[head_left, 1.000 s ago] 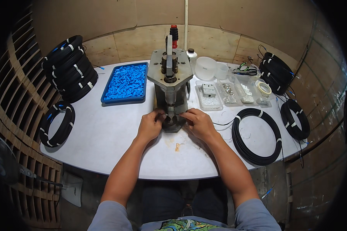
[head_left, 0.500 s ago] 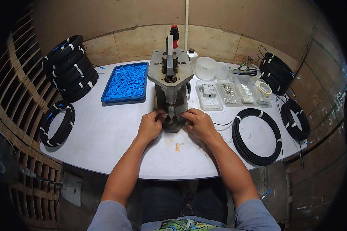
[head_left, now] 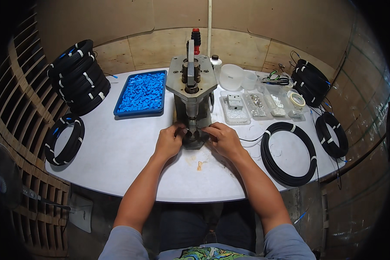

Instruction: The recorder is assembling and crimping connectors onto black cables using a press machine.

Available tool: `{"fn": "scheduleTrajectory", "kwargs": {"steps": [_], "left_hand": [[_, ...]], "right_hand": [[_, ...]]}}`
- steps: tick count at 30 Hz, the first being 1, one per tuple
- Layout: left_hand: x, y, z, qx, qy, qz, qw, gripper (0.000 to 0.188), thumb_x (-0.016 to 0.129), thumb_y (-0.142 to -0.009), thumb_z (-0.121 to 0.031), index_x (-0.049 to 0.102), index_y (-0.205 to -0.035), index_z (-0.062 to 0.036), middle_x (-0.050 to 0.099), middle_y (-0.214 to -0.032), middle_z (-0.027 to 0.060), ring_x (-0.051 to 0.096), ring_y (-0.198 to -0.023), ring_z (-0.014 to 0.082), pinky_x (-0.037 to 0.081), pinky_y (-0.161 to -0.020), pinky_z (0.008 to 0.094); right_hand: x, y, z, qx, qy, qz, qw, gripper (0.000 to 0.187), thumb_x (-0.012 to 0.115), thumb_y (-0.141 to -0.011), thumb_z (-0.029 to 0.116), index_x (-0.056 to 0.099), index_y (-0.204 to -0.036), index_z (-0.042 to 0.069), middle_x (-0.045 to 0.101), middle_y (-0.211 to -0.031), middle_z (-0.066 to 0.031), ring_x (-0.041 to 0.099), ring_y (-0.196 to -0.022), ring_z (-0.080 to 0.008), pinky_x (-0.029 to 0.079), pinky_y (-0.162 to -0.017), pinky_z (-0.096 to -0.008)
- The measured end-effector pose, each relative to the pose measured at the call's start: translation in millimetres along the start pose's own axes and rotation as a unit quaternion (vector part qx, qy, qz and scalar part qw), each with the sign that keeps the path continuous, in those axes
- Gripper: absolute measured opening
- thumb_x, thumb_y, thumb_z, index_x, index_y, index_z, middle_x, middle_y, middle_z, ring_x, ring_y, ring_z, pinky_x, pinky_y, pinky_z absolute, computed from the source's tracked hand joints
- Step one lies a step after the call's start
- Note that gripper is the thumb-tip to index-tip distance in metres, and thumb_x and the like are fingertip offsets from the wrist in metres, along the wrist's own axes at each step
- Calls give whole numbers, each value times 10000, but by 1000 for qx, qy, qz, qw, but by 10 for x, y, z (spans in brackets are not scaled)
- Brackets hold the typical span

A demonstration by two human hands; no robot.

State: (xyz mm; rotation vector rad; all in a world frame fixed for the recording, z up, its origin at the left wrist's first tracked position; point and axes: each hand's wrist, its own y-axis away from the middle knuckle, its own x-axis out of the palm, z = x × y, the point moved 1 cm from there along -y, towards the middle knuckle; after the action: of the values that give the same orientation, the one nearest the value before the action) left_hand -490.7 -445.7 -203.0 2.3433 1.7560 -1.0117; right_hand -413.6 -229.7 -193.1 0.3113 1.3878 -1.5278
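Left hand (head_left: 169, 141) and right hand (head_left: 223, 138) remain at the press (head_left: 192, 91); their grip one cannot tell. Toward eight o'clock, counter (head_left: 112, 151) has room before its edge.

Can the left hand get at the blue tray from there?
Probably yes: only white tabletop shows between the left hand and the blue tray. The metal press stands to the tray's right. The fingers are at the press, though.

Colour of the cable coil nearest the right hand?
The coil is black with white bands; it shows best in the head view.
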Motion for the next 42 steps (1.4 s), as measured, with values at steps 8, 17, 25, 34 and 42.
{"fn": "scheduleTrajectory", "kwargs": {"steps": [8, 17, 25, 34, 42], "left_hand": [[-11, 10, -4, 9, 3, -3, 1000, 196, 645, -941, -144, 707, -1070, -10, 713, -783, 155, 666, -682, 224, 524, -686, 349], [-24, 15, -43, 1, -2, -3, 1000, 213, 653, -939, -169, 706, -1070, -10, 710, -782, 161, 662, -680, 239, 523, -687, 357], [-12, 11, -25, 0, 1, -5, 1000, 213, 650, -940, -165, 706, -1077, -12, 711, -786, 162, 664, -683, 234, 522, -689, 352], [0, -1, 9, 5, -1, -5, 1000, 214, 645, -943, -159, 709, -1088, -16, 712, -782, 177, 681, -683, 255, 529, -683, 361], [-2, 8, 4, 4, -3, -4, 1000, 196, 649, -947, -157, 701, -1060, -6, 713, -773, 150, 662, -673, 217, 518, -678, 342]], "right_hand": [[-7, -13, 11, -4, 2, -4, 1000, 476, 671, -692, -41, 743, -1123, 149, 672, -952, -60, 680, -833, -277, 574, -722, -374], [2, -11, 5, -2, 4, -1, 1000, 473, 664, -695, -37, 744, -1121, 151, 670, -945, -60, 677, -837, -277, 572, -723, -375], [-11, -11, 22, 1, -1, 3, 1000, 452, 675, -701, -16, 745, -1116, 148, 672, -948, -60, 680, -834, -277, 575, -725, -375], [-1, -12, 19, 7, 0, 3, 1000, 437, 680, -702, -10, 749, -1105, 145, 676, -946, -57, 682, -827, -274, 575, -721, -373], [-7, -11, 26, 6, 7, 3, 1000, 465, 671, -696, -33, 750, -1115, 150, 678, -958, -57, 683, -841, -275, 575, -728, -376]]}}
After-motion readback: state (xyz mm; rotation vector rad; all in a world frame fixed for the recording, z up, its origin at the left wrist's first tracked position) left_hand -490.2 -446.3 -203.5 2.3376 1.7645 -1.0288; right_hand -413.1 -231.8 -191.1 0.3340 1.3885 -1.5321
